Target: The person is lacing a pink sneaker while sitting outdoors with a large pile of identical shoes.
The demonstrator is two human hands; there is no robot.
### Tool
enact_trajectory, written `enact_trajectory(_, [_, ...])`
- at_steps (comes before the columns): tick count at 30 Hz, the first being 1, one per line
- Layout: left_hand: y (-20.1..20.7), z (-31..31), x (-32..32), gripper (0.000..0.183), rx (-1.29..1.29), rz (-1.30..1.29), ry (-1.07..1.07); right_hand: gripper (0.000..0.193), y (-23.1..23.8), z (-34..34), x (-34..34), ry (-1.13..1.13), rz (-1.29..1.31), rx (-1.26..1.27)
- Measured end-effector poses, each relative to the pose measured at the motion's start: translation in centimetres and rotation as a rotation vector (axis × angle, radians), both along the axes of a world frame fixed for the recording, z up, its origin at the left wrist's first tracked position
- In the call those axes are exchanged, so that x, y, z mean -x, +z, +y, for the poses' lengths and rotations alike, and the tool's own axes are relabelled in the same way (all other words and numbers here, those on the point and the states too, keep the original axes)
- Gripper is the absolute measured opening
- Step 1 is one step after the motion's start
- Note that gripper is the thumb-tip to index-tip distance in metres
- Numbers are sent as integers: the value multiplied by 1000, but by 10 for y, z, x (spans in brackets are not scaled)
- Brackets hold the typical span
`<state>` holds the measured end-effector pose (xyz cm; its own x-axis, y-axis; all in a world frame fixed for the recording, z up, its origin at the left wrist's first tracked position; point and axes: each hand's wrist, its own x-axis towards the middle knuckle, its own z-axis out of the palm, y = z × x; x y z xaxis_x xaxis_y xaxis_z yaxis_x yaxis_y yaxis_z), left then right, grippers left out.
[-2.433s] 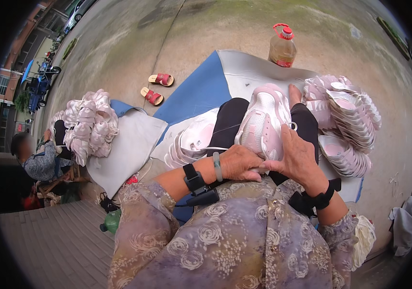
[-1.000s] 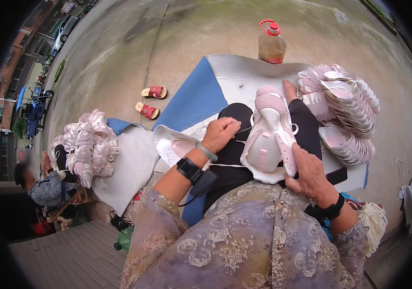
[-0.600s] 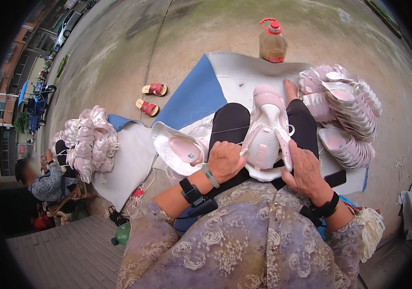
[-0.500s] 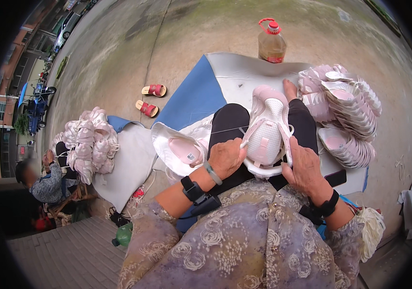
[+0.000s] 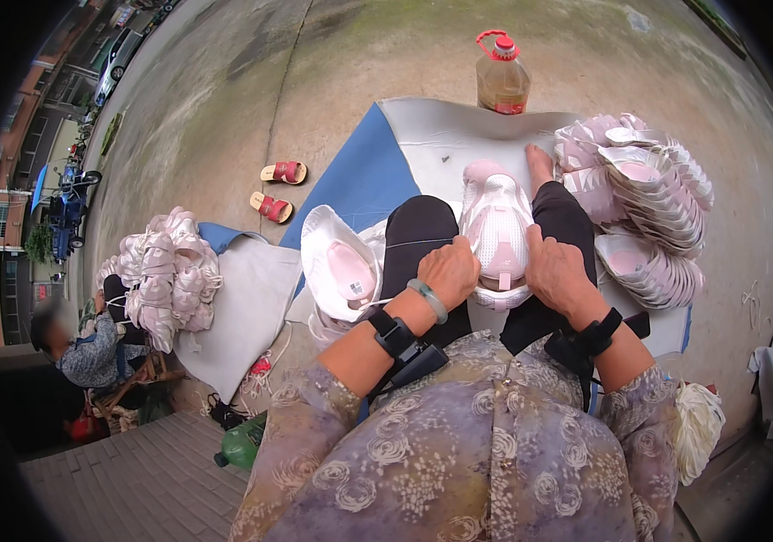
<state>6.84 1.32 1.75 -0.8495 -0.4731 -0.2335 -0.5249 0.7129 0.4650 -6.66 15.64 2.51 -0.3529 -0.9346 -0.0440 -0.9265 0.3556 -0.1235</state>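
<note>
A white and pink shoe upper (image 5: 499,226) with a perforated mesh toe lies between my knees. My left hand (image 5: 450,271) is closed at its left edge, fingertips hidden from view. At the opposite edge my right hand (image 5: 563,275) is also closed, its fingers curled out of sight. A thin white thread (image 5: 421,241) stretches across my left knee toward my left hand. Beside that knee, other white uppers with pink insoles (image 5: 350,271) lie close to my left forearm.
Nested shoe uppers (image 5: 653,194) are stacked at the right, and a pile of pink ones (image 5: 170,280) stands at the left near another seated person (image 5: 88,357). Red slippers (image 5: 271,207) and a capped jug (image 5: 502,79) stand beyond the blue and white sheet (image 5: 350,176).
Both hands have drawn closer to my body's midline and moved slightly up along the upper. The upper has tilted, its toe now lying flatter. My right hand's fingers have curled in.
</note>
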Motion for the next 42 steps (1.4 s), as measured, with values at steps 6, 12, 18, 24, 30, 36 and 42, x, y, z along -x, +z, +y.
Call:
enact_trajectory(6, [-7,-2,8,26,14,-49,-17,26,-8,-7,9,-2,-184,-65])
enact_trajectory(12, [-11,2,12,27,57,-110,-148,40,-23,7,5,-50,-300,42])
enact_trajectory(18, [22,-10,12,21,-368,-145,-123,29,-11,29,1,-41,-399,193])
enact_trajectory(24, [25,-15,6,24,-448,-57,-166,9,-20,186,37,-351,-187,625])
enact_trajectory(30, [10,-38,-7,22,-410,182,-153,9,-30,425,30,-1254,52,373])
enact_trajectory(36, [15,-38,-9,21,-525,151,-14,11,-27,445,-10,-1255,51,238])
enact_trajectory(42, [14,-36,-10,20,-482,108,-74,11,-23,449,-19,-1173,137,197])
